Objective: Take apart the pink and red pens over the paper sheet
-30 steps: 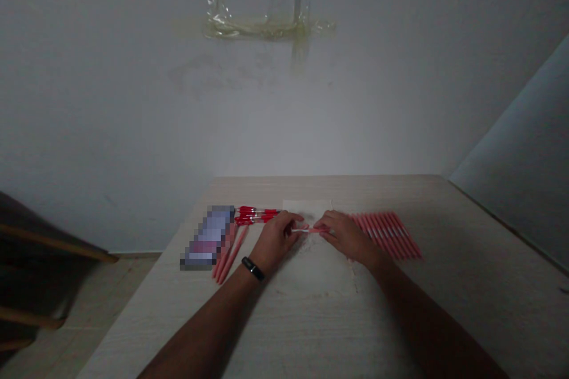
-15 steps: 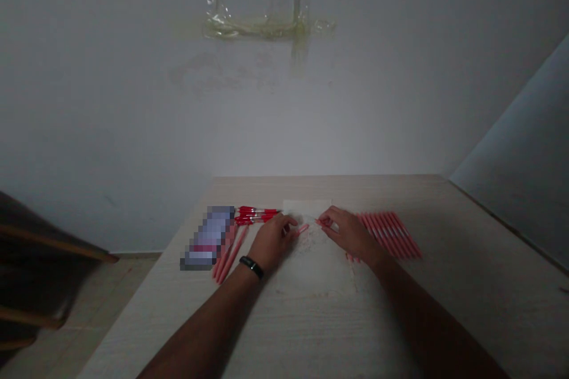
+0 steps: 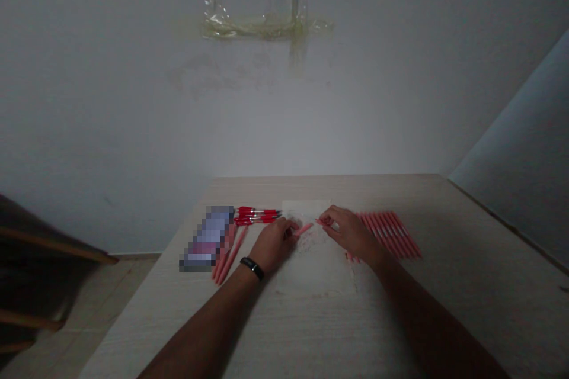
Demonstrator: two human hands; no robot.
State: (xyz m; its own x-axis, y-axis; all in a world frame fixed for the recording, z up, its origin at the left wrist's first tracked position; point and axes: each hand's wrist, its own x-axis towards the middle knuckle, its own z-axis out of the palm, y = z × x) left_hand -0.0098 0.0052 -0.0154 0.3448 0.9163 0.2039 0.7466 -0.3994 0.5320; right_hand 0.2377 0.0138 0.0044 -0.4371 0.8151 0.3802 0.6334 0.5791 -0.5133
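My left hand [image 3: 274, 243], with a black band on its wrist, is closed on a slim pink pen barrel [image 3: 304, 228]. The barrel sticks out to the right from the fingertips. Opposite it, my right hand [image 3: 344, 228] pinches a small pinkish piece [image 3: 318, 221], too small to name. A short gap separates the two held things. Below them lies a white sheet [image 3: 311, 272] with small pink specks [image 3: 306, 241] scattered on it.
Beyond my left hand lie several red pens [image 3: 258, 215] with dark tips. Pink barrels [image 3: 231, 257] rest beside a blurred phone-like object [image 3: 207, 240]. A row of pink pens [image 3: 391, 234] is right of my right hand. A wall stands behind the table [image 3: 320, 337].
More of the pink pen barrel now shows past my left fingertips, reaching toward my right hand. Both hands have stayed almost in place.
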